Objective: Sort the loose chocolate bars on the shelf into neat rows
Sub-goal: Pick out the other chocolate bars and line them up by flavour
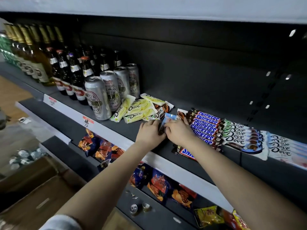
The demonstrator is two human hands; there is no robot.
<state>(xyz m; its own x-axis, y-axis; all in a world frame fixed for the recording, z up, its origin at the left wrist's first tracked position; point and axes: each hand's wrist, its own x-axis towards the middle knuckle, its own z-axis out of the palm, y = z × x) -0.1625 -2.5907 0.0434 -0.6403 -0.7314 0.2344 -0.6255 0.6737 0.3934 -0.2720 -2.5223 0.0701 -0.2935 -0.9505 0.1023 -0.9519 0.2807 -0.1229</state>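
Note:
On the dark shelf (129, 128), my left hand (150, 131) and my right hand (178, 131) meet in the middle, both gripping a blue-and-brown chocolate bar (167, 121) standing on edge between them. Left of my hands lies a loose heap of yellow-white Dove bars (137, 110) with a brown Dove bar (162, 110) tilted among them. To the right, Snickers bars (206, 128) lie in a neat row, and one Snickers bar (186, 151) lies apart at the shelf front under my right forearm. Further right are rows of green-white Dove bars (240, 136) and pale blue Dove bars (285, 146).
Silver beer cans (106, 93) and brown bottles (74, 70) stand close on the left of the Dove heap. A white price rail (103, 128) runs along the shelf front. Snack bags (159, 185) fill the shelf below. Cardboard boxes (41, 188) sit at lower left.

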